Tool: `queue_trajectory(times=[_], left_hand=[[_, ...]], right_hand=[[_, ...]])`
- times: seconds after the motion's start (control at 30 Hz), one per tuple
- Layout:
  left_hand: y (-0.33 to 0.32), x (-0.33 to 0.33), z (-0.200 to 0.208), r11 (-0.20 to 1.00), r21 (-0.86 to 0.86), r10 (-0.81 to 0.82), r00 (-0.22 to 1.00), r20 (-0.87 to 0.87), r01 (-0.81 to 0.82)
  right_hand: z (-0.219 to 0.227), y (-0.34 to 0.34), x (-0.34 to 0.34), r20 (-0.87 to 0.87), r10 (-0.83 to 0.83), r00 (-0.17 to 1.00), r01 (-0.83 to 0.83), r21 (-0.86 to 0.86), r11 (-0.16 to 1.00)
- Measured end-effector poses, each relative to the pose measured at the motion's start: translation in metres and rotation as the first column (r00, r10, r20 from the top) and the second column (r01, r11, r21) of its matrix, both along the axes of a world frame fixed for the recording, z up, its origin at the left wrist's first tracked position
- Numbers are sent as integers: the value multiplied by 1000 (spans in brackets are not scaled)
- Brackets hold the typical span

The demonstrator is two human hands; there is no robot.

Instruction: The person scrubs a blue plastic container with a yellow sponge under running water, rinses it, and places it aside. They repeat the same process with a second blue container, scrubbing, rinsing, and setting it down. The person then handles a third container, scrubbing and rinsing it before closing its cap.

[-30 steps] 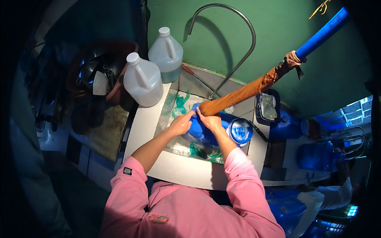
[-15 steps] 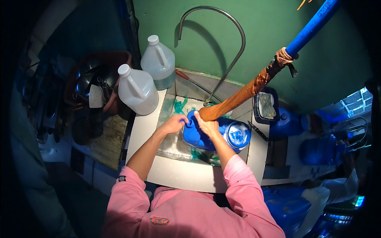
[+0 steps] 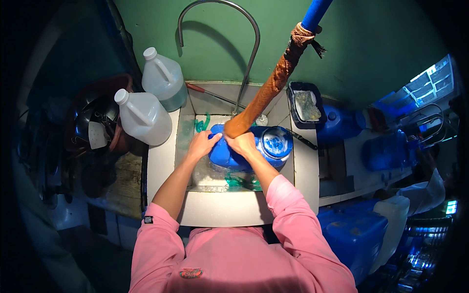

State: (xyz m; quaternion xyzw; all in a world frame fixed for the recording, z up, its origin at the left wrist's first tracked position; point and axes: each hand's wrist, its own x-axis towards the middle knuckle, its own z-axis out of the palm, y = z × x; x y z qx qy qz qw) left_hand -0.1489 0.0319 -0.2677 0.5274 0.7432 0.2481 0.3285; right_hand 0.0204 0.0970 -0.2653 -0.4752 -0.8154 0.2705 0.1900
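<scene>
A blue plastic jug [image 3: 222, 157] lies on its side or tilted in the sink, its wide round end [image 3: 276, 143] to the right with whitish suds on it. My left hand [image 3: 199, 145] grips the jug's left end, thumb pointing inward. My right hand [image 3: 243, 144] is closed over the jug's middle, its fingers partly hidden. Against that hand rests the lower end of a brown, wet-looking cloth sleeve [image 3: 264, 102], tied to a blue pipe [image 3: 315, 14] coming from the upper right. The jug's small mouth is hidden by my hands and the sleeve.
Two translucent jugs, one nearer [image 3: 145, 119] and one farther [image 3: 163, 80], stand left of the sink [image 3: 220, 188]. A curved metal faucet [image 3: 256, 44] rises behind. To the right are a knife [image 3: 302, 139] and a black tray [image 3: 307, 105] holding a sponge. Green strips [image 3: 242, 182] lie in the sink.
The view has shifted, so the scene sits farther left. My left hand has moved from beside the jug's mouth onto its end, closer to my right hand. The sleeve's end now covers part of my right hand.
</scene>
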Motion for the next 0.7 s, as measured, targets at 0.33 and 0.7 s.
queue_trajectory(times=[0.33, 0.7], left_hand=[[-11, -11, 19, 921, 122, -381, 921, 78, 371], [17, 24, -14, 778, 431, -292, 870, -397, 457]], right_hand=[[-29, -4, 13, -372, -315, 873, 277, -152, 949], [5, -1, 6, -496, -231, 837, 198, -119, 973]])
